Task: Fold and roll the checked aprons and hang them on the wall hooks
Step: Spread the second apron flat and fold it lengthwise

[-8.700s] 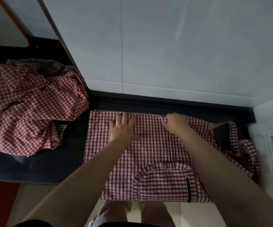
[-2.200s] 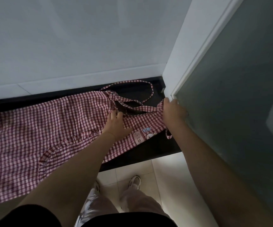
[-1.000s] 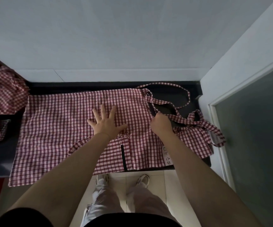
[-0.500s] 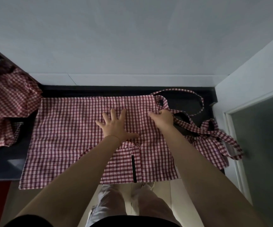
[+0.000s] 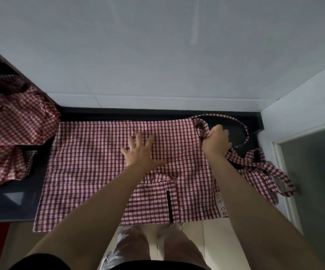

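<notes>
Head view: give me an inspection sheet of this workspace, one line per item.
Surface: dark counter along a pale wall.
Job's things: one checked apron spread flat, its near edge hanging over the counter's front; its straps trail to the right; no hooks in view.
Clutter: heap of checked aprons crumpled at the left.
Grippers: left hand pressed flat on the apron, fingers spread; right hand grips the strap at the apron's top corner.
Cables: nothing seen.
Surroundings: frosted glass door at the right, tiled floor below, the person's legs at the counter.
</notes>
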A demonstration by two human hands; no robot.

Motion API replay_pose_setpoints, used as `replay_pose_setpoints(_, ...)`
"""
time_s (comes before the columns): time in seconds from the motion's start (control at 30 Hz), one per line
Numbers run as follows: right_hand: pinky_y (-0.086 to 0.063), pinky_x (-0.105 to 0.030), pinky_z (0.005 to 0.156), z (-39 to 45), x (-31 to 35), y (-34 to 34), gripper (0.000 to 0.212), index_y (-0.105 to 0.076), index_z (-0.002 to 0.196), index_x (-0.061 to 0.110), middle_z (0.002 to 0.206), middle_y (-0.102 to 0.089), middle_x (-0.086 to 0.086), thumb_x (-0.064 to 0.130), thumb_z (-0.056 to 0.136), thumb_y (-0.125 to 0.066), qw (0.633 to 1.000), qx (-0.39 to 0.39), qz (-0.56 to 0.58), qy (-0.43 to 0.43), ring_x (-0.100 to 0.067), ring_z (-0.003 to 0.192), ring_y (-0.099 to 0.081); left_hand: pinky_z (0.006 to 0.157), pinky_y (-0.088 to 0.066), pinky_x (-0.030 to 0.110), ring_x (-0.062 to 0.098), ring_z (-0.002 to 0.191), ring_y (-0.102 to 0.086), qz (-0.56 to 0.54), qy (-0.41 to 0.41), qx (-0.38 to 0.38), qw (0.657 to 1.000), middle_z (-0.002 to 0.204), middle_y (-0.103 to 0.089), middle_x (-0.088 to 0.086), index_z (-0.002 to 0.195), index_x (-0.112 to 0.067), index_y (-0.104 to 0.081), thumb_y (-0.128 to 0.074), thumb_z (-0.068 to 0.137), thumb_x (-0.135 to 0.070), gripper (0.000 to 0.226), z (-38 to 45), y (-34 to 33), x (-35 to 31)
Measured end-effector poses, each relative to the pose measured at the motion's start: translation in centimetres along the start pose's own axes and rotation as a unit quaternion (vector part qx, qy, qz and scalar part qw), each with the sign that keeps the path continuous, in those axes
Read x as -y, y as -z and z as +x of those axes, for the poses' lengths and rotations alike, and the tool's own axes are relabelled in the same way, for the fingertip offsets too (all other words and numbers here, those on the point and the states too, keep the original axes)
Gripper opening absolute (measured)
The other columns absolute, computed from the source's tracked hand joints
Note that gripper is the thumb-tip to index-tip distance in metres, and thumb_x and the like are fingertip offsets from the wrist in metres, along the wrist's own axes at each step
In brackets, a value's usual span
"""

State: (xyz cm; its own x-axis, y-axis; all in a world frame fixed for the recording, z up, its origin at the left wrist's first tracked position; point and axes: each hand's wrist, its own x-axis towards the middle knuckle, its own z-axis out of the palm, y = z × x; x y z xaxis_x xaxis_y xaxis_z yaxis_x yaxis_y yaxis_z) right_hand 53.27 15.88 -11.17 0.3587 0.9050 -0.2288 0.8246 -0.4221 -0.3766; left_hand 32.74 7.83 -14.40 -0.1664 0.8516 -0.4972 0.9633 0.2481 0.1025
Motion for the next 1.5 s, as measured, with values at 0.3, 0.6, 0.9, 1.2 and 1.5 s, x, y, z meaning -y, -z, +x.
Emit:
replay_pose_setpoints(0.3,-0.028,-0.045,0.118,-6.5,5.0,-7.1,0.061,-0.029,0.153,0.025,0.16,-0.027,-0.005,0.05,0.099,-0.046,0.891,0.161,-0.106,0.411,-0.025,0.147,-0.025,0.116,-0.006,0.066,0.039,0.149,0.016,-0.007,0.001,-0.021,1.0,0.164,0.019,0.005,0.156,-0.038,0.008,-0.038,0.089,-0.075,0.089,0.6,-0.2,5.5)
replay_pose_setpoints(0.6,-0.024,-0.049,0.12,-3.4,3.6,-7.8,0.065,-0.022,0.154,0.016,0.162,-0.022,-0.009,0.051,0.101,-0.036,0.933,0.09,-0.246,0.245,-0.029,0.149,-0.022,0.116,-0.022,0.06,0.035,0.149,-0.01,-0.014,0.046,-0.098,0.994,0.165,-0.007,0.007,0.156,-0.033,-0.011,-0.035,0.103,-0.04,0.059,1.6,0.8,13.5)
replay_pose_setpoints(0.9,-0.034,-0.045,0.11,-3.8,11.7,-9.5,0.069,-0.036,0.146,0.018,0.142,-0.044,-0.009,0.027,0.088,-0.071,0.902,0.149,-0.199,0.354,-0.026,0.131,-0.043,0.118,-0.024,0.048,0.025,0.145,-0.026,-0.025,-0.041,-0.088,0.995,0.155,-0.031,0.005,0.152,-0.024,-0.029,-0.064,0.089,-0.052,0.077,5.6,4.8,16.4)
replay_pose_setpoints(1.2,-0.029,-0.046,0.109,-2.9,11.4,-7.7,0.047,-0.056,0.131,0.018,0.133,-0.046,-0.009,0.028,0.088,-0.069,0.866,0.168,-0.341,0.325,-0.027,0.126,-0.038,0.077,-0.046,0.03,0.018,0.11,-0.045,0.018,-0.075,-0.07,0.995,0.118,-0.048,0.001,0.121,-0.019,-0.061,-0.065,0.089,-0.042,0.039,6.0,6.0,14.9)
replay_pose_setpoints(1.5,-0.046,-0.033,0.083,-4.0,10.9,-5.3,0.017,-0.059,0.115,0.013,0.106,-0.062,-0.006,0.016,0.099,-0.054,0.875,0.167,-0.338,0.303,-0.019,0.095,-0.054,0.072,-0.051,0.032,0.02,0.092,-0.062,0.039,0.003,0.037,0.999,0.105,-0.064,0.003,0.111,-0.015,-0.063,-0.051,0.094,-0.024,0.023,5.0,7.8,16.4)
